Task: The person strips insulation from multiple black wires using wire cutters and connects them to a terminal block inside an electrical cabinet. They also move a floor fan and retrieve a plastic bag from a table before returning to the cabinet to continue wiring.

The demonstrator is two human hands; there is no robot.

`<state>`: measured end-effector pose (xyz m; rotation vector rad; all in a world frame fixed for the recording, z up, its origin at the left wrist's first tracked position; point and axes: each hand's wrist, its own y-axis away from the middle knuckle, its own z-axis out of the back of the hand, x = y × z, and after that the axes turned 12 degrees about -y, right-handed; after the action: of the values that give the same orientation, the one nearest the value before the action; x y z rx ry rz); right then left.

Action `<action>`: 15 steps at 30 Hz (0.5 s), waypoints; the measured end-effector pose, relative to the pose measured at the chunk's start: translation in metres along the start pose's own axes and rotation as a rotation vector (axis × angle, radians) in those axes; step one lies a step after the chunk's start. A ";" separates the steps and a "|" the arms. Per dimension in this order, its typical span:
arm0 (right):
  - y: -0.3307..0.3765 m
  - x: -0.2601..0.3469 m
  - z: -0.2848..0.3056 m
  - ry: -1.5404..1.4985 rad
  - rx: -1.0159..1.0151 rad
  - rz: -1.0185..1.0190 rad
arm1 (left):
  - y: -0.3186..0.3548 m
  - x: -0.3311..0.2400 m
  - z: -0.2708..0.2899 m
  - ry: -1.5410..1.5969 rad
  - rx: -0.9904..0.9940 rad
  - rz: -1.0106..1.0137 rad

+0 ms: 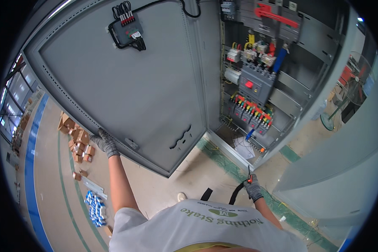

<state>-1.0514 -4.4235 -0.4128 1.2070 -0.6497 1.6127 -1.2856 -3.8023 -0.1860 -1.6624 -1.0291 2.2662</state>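
Left hand (104, 143), in a grey knit glove, grips the outer edge of the open grey cabinet door (126, 88); fingers curl over the edge, arm stretched out to the person's left. The door stands swung wide, its inner face toward the camera. 1 small grey box with black wires (128, 28) is mounted near the door's top.

Right hand (253, 187), also gloved, is clenched around a small tool with a red-orange handle (250, 177); a dark tip sticks up above the fist. The tool's kind cannot be told at this size. The hand sits low, near the floor in front of the cabinet's right side.

Inside the electrical cabinet (260, 75): 1 large grey breaker with a red button (251, 84), a row of smaller breakers with coloured wire ends (252, 111) below it, a red handle (275, 16) at the top.

On the floor at left: brown cardboard boxes (77, 143) in a loose pile, blue and white small packs (95, 208) nearer the person. A pedestal fan (348, 92) stands at right.
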 end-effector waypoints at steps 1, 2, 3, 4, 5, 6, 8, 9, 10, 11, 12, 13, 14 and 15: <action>-0.016 0.011 -0.025 0.015 -0.036 0.021 | -0.025 0.007 -0.021 -0.001 0.005 0.032; -0.034 0.021 -0.051 0.031 -0.073 0.042 | -0.049 0.016 -0.033 0.077 0.110 -0.045; -0.054 0.029 -0.072 0.061 -0.093 0.060 | -0.071 0.031 -0.053 0.090 0.136 -0.025; -0.072 0.039 -0.095 -0.017 -0.110 0.030 | -0.096 0.045 -0.078 0.100 0.181 -0.010; -0.091 0.049 -0.112 -0.060 -0.131 0.061 | -0.121 0.060 -0.103 0.110 0.225 0.007; -0.115 0.064 -0.131 -0.110 -0.144 0.097 | -0.149 0.079 -0.129 0.095 0.260 0.072; -0.155 0.118 -0.161 -0.248 -0.145 0.088 | -0.199 0.103 -0.179 0.010 0.275 0.038; -0.169 0.162 -0.165 -0.327 -0.128 0.039 | -0.220 0.117 -0.205 -0.034 0.283 0.024; -0.184 0.204 -0.171 -0.273 -0.171 0.107 | -0.248 0.141 -0.231 0.048 0.308 -0.023; -0.203 0.232 -0.175 -0.204 -0.227 0.168 | -0.254 0.147 -0.259 0.076 0.349 0.043; -0.237 0.242 -0.179 -0.159 -0.268 0.209 | -0.264 0.144 -0.284 0.103 0.386 0.107; -0.273 0.252 -0.185 -0.119 -0.296 0.254 | -0.275 0.142 -0.306 0.122 0.412 0.170; -0.308 0.275 -0.195 -0.190 -0.343 0.333 | -0.288 0.148 -0.326 0.140 0.381 0.160; -0.341 0.304 -0.205 -0.261 -0.381 0.414 | -0.299 0.150 -0.347 0.181 0.446 0.177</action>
<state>-0.8277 -4.0057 -0.2520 1.0473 -1.3813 1.5712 -1.1136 -3.3521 -0.1770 -1.7638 -0.3140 2.1817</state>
